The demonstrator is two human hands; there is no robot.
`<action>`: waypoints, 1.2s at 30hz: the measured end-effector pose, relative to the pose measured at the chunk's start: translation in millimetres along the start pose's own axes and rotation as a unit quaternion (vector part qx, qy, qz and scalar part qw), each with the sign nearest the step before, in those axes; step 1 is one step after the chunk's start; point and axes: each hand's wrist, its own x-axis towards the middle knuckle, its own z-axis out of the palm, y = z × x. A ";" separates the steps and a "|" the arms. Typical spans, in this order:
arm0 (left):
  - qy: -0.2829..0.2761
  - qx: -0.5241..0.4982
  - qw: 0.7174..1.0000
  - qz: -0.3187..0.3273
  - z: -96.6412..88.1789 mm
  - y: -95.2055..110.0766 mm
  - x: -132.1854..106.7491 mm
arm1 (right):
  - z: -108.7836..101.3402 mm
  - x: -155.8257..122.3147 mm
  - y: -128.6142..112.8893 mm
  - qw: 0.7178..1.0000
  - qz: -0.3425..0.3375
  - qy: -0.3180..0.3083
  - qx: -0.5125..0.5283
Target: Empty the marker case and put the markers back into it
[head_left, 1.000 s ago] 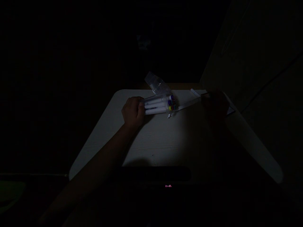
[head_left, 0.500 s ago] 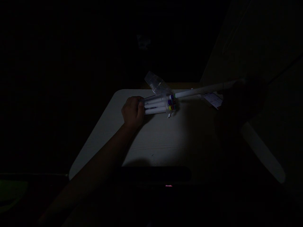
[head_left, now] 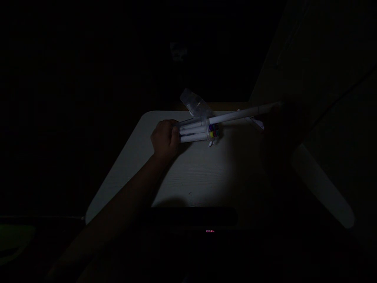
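In the head view, my left hand (head_left: 165, 138) is wrapped round the closed end of a clear plastic case (head_left: 207, 129) lying on its side. Several white marker pens (head_left: 193, 137) fill it, their coloured ends, purple, yellow and others, showing at the mouth. The case's clear flap (head_left: 196, 105) stands up behind the opening. On the right, my right hand (head_left: 291, 122) is a dark shape gripping one end of a long white marker (head_left: 240, 115). That marker points left, its far end at the upper part of the mouth. The right fingers are mostly lost in shadow.
The case lies over a pale table (head_left: 188, 177) with rounded corners. A phone-like object (head_left: 258, 124) is partly hidden behind my right hand. A long dark bar (head_left: 188, 216) runs along the near edge. A green thing (head_left: 16, 239) shows at lower left. Surroundings are very dark.
My right hand has moved left with the white marker, whose far end now reaches the mouth of the case. More of the phone-like object is covered. My left hand stays put.
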 end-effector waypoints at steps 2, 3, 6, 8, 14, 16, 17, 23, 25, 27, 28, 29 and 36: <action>-0.003 0.004 1.000 -0.005 -0.3 0.5 0.3 | 2.8 -1.5 1.9 1.000 -0.007 0.012 -0.008; -0.006 0.006 1.000 -0.007 -0.3 0.5 0.3 | 4.3 -2.3 2.4 1.000 -0.007 0.011 -0.006; -0.012 0.008 1.000 -0.016 -0.2 0.1 0.6 | 8.7 -5.1 0.8 1.000 -0.005 0.013 0.008; -0.014 0.007 1.000 -0.016 -0.2 0.1 0.7 | 10.7 -7.2 -1.4 1.000 0.003 0.012 -0.002; -0.018 -0.004 1.000 -0.017 -1.6 1.8 1.0 | 6.6 -10.3 2.8 0.997 0.035 -0.033 -0.064; -0.021 0.000 1.000 -0.019 -1.6 2.0 0.9 | 5.6 -11.4 3.6 0.994 0.048 -0.050 -0.086; -0.021 0.002 1.000 -0.019 -1.4 1.9 0.9 | 6.0 -12.3 2.8 0.993 0.055 -0.056 -0.094; -0.012 -0.002 1.000 -0.011 -0.8 2.2 0.9 | 15.9 -18.6 -8.3 0.999 0.045 -0.016 -0.016; -0.010 -0.003 1.000 -0.009 -1.1 2.7 1.2 | 17.4 -19.3 -9.3 0.999 0.047 -0.013 0.000; -0.013 -0.003 1.000 -0.010 -1.3 3.0 1.6 | 17.0 -19.5 -8.6 0.998 0.056 -0.014 -0.017; -0.014 -0.003 1.000 -0.012 -1.4 3.1 1.8 | 16.4 -19.5 -8.0 0.998 0.059 -0.016 -0.031; -0.014 -0.002 1.000 -0.013 -1.4 3.2 1.9 | 15.6 -19.5 -7.4 0.997 0.058 -0.018 -0.044; -0.016 0.002 1.000 -0.007 -1.3 2.7 1.9 | 16.1 -19.4 -9.4 0.998 0.047 -0.042 -0.006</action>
